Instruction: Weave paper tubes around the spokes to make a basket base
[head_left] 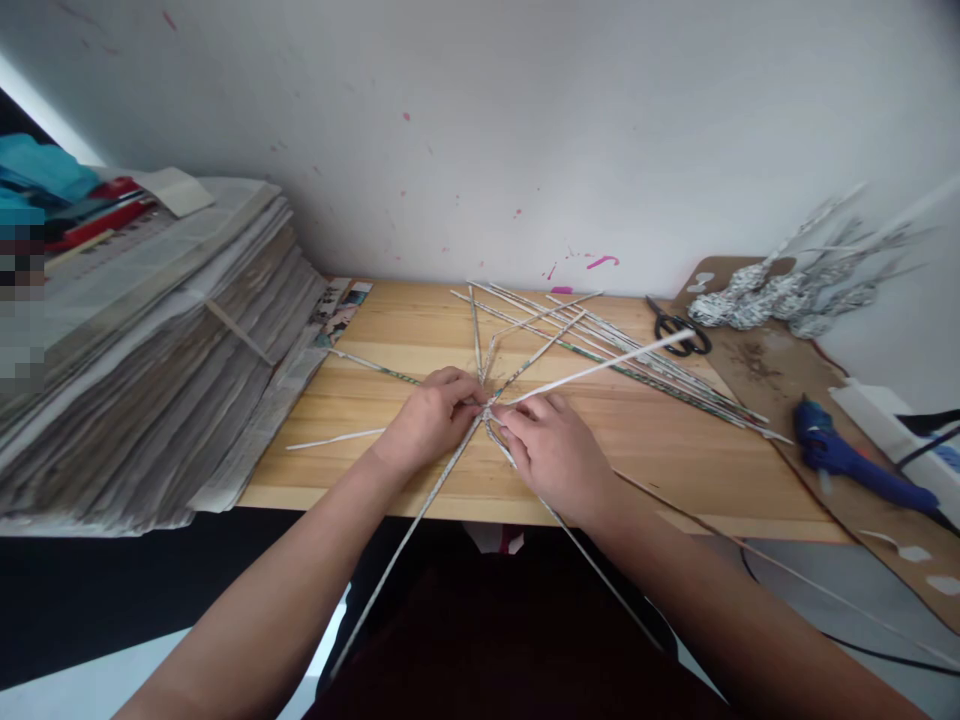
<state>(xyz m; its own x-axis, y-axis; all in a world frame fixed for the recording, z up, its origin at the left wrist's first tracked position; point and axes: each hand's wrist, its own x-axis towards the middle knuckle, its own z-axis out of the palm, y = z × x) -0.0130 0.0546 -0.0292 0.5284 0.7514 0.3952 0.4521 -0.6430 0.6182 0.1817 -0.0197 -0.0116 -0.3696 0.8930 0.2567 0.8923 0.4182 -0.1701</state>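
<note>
Several thin rolled-paper sticks (433, 490) cross in a star shape at the middle of the wooden table (420, 320). My left hand (435, 415) pinches the sticks on the left of the crossing, its fingertips close to the centre. From the other side, my right hand (551, 445) grips them just right of the crossing, thumb and fingers together. A plain white paper stick (607, 366) runs from the centre up to the right, above my right hand. Two long sticks reach down past the table's front edge. My fingers partly hide the crossing itself.
Loose paper sticks (652, 375) lie at the back right beside black scissors (679, 335). A blue glue gun (847, 455) and a white power strip (892, 430) sit at the right on cardboard (757, 360), with foil-like bundles (780, 290) behind. A tall newspaper stack (172, 370) stands at left.
</note>
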